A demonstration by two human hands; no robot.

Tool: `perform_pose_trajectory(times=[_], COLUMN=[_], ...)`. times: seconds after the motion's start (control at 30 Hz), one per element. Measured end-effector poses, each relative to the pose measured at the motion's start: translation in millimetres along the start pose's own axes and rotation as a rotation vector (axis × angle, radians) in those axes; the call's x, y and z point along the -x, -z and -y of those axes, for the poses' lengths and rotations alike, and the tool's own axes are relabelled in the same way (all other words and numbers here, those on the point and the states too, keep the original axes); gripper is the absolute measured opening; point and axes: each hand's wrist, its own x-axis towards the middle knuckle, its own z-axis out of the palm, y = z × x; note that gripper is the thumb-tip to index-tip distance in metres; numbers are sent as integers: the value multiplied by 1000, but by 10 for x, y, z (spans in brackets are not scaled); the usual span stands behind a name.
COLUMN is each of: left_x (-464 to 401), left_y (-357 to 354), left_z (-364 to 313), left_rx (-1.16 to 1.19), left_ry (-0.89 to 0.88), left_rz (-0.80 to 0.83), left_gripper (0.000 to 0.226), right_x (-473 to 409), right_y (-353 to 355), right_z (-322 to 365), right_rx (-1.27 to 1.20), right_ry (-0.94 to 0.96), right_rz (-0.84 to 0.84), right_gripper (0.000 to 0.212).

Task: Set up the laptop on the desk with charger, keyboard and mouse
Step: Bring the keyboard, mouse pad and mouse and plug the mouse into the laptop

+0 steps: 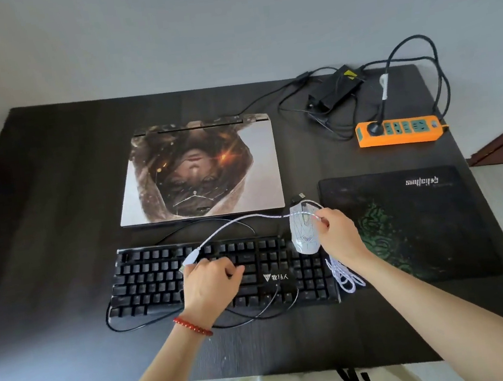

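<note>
Your left hand [211, 282] pinches the mouse cable [241, 221] at its USB plug over the keyboard [147, 282]; your right hand [339, 235] grips the cable beside the white mouse [304, 231].

One laptop [197, 170], one keyboard [222, 276], one mouse [304, 231], one mousepad [413, 227], one charger brick [334, 88], one power strip [399, 131], two hands.

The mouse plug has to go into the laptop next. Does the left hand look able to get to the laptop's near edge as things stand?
Probably yes: the left hand holds the white plug over the keyboard, with only cable before the closed laptop.
</note>
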Motion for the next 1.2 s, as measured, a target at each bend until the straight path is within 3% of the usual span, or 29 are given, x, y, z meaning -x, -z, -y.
perform_pose_trajectory(times=[0.07,0.13,0.2,0.27,0.4,0.6,0.83,0.97,1.1,1.2], left_x=[-67,-175,-300,-390,-481,-465,-700,-923,-1034,-1059], left_y=[-35,-61,-65,-95,-77,158,474,599,476,252], left_z=[5,-31,-51,-31,46,-101,-982,-1558,-2055,-2200], left_rx=[25,24,26,-17,56,397,505,527,476,417], left_ry=[-32,10,98,158,111,7,-232,-346,-465,-377], left_rz=[-107,-196,-115,10,-59,-232,-421,-438,-311,-220], left_gripper=[29,50,66,62,29,19,18,19,20,23], right_x=[13,24,13,-9,-44,24,-99,-139,-180,-169], right_y=[-7,-62,-144,-234,-230,207,1016,1389,1755,1735], right_z=[4,74,166,226,225,63,-283,-552,-946,-1198], right_rx=[29,77,149,276,352,381,288,384,540,595], right_ry=[3,-52,-96,-118,-169,-150,-81,-21,-30,-8], right_rz=[21,76,106,125,145,37,-221,-442,-566,-544], right_gripper=[26,41,66,81,72,58,56,51,55,57])
